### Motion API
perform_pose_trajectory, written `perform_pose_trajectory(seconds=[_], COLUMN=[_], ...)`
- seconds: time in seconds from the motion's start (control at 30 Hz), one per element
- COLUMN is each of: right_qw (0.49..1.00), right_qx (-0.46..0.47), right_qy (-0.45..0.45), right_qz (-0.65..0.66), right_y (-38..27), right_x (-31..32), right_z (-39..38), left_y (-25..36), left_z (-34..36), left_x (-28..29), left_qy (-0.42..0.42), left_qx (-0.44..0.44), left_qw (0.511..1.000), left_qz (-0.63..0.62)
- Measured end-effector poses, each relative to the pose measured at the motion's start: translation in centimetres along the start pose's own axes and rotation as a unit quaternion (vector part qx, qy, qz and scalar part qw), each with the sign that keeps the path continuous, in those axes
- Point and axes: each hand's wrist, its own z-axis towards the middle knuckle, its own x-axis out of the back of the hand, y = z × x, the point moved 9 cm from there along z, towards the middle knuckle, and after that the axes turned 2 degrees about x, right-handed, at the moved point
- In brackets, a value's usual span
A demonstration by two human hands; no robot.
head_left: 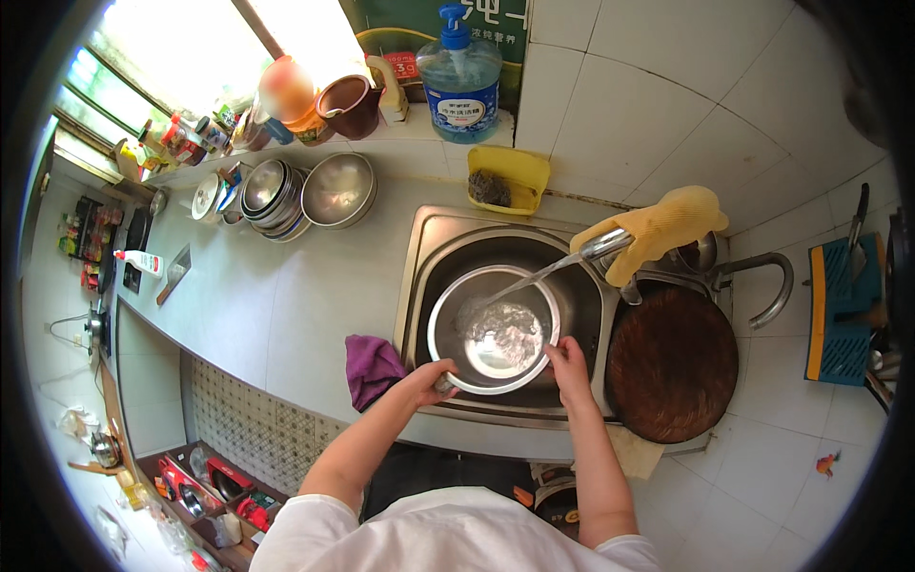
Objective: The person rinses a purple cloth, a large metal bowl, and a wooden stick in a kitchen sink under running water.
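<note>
Both my hands hold a round stainless steel bowl (441, 315) over the sink (412, 286). My left hand (429, 383) is closed on its near-left rim, and my right hand (569, 367) grips the near-right rim. From the chrome faucet (606, 245) a stream of water runs down into the bowl, where clear water swirls over the bottom. A yellow rubber glove (672, 227) is draped over the faucet. Beside my left hand, a crumpled purple cloth (373, 370) lies at the counter's edge.
A round dark wooden board (673, 365) covers the sink's right side. Behind the sink sit a yellow tray (530, 172) with a scourer and a blue pump bottle (459, 91). Stacked metal bowls (272, 195) stand on the counter (248, 305) at left; a teal rack (839, 305) hangs at right.
</note>
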Motion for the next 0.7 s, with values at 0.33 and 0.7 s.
perform_pose_trajectory(seconds=[0.33, 0.7], right_qw=[0.915, 0.972], right_qx=[0.311, -0.083], right_qy=[0.065, -0.003], right_qz=[-0.250, 0.219], right_y=[-11.5, 1.3], right_x=[-1.4, -1.0], right_z=[-7.7, -1.1], left_y=[1.0, 10.1], left_z=[6.4, -3.7], left_x=[-5.6, -1.6], left_qy=[-0.023, 0.075], left_qx=[-0.134, -0.302], left_qw=[0.987, 0.946], left_qz=[0.086, 0.090])
